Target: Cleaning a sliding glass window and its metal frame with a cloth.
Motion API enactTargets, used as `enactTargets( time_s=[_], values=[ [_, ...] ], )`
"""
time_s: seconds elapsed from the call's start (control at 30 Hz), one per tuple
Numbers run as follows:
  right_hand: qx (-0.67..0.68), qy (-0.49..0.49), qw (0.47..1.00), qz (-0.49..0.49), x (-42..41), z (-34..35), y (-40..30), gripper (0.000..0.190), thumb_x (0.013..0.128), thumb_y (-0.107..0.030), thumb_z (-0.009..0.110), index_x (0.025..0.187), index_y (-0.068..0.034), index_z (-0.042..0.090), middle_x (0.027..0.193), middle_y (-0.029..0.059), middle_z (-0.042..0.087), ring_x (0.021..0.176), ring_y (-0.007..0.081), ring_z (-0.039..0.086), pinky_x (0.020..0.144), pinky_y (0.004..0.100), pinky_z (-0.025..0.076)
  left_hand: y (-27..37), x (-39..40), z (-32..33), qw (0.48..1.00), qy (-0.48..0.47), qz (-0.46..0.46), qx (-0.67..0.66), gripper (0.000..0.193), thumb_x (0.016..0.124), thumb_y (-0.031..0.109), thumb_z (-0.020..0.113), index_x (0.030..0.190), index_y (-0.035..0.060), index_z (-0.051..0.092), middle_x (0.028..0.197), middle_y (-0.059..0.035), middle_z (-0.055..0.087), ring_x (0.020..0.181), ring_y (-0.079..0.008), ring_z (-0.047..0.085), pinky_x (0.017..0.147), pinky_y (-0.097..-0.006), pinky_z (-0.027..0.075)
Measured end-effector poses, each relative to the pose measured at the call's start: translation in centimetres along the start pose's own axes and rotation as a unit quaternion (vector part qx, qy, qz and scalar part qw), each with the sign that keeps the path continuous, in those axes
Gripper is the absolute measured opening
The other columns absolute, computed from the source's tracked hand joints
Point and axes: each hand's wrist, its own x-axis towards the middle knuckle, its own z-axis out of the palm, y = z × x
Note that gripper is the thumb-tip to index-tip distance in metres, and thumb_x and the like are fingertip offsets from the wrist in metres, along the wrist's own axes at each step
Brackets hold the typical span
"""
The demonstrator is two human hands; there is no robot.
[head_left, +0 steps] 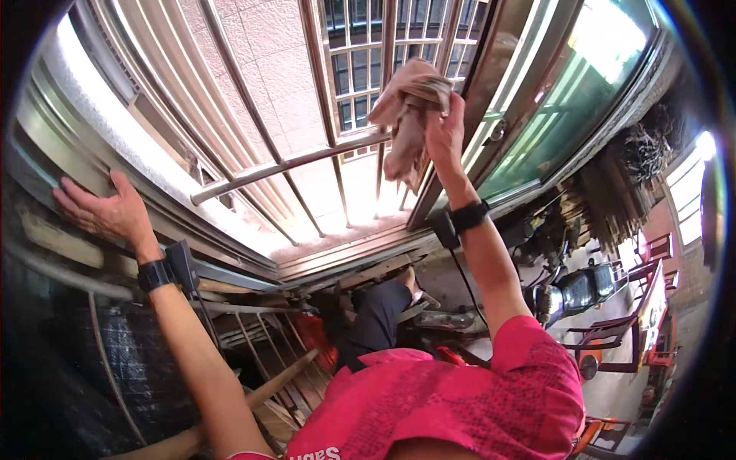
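Observation:
A crumpled, pale brown cloth (411,109) hangs from my right hand (445,132), pinched between the thumb and fingers. It is in front of the metal window bars (336,150), close to the upright edge of the sliding window's frame (460,167); whether it touches either one I cannot tell. On the other side, my left hand (109,213) is spread, with nothing in it. Its fingers lie over the metal window frame (63,135) at the left and seem to rest on it. Both wrists wear black bands, each with a small dark device and a cable.
Below the window at left are a metal rack (276,351) and a wooden pole (282,379). A greenish glass pane (535,126) stands at right. Beyond it are bundled sticks (604,190), a motorcycle (575,290) and wooden chairs (609,336).

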Motion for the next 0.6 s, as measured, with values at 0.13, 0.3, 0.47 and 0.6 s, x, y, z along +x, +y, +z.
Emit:
enactTargets(
  time_s=[0.13,0.3,0.47,0.6],
  values=[
    [-0.158,-0.164,0.974,0.011,-1.7,4.8,8.4,0.040,0.083,-0.011,0.055,0.122,-0.003,0.051,0.109,0.0169,0.061,0.106,0.0374,0.055,0.096,0.0431,0.042,-0.9,0.1,-0.3,1.000,0.017,0.019,0.017,0.080,0.076,0.032,0.074,0.140,0.0038,0.037,0.144,-0.0229,0.036,0.131,-0.0423,0.037,0.105,-0.0534,0.033],
    [-0.451,-0.204,0.865,-0.086,-1.0,6.8,16.0,0.020,0.083,-0.022,0.049,0.084,-0.013,0.068,0.087,0.0044,0.066,0.095,0.0183,0.061,0.089,0.0424,0.038,0.1,-0.3,1.0,0.999,0.021,0.035,0.008,0.084,0.074,0.029,0.076,0.141,0.0025,0.034,0.143,-0.0253,0.036,0.130,-0.0440,0.037,0.104,-0.0541,0.033],
    [-0.272,-0.181,0.942,-0.073,-0.6,6.8,11.2,0.015,0.079,-0.013,0.052,0.073,-0.001,0.060,0.075,0.0204,0.062,0.077,0.0376,0.061,0.072,0.0484,0.045,-0.1,0.0,-0.3,0.998,-0.002,0.036,0.051,0.081,0.077,0.031,0.073,0.142,0.0026,0.033,0.144,-0.0253,0.035,0.132,-0.0418,0.036,0.105,-0.0542,0.031],
    [-0.232,-0.110,0.965,-0.058,-3.0,4.6,11.7,0.014,0.083,-0.008,0.051,0.094,0.001,0.056,0.086,0.0224,0.058,0.087,0.0427,0.056,0.073,0.0522,0.044,-0.2,0.0,0.2,0.999,0.007,0.027,0.043,0.078,0.079,0.032,0.070,0.142,0.0034,0.035,0.145,-0.0233,0.035,0.132,-0.0414,0.036,0.105,-0.0533,0.032]
  ],
)
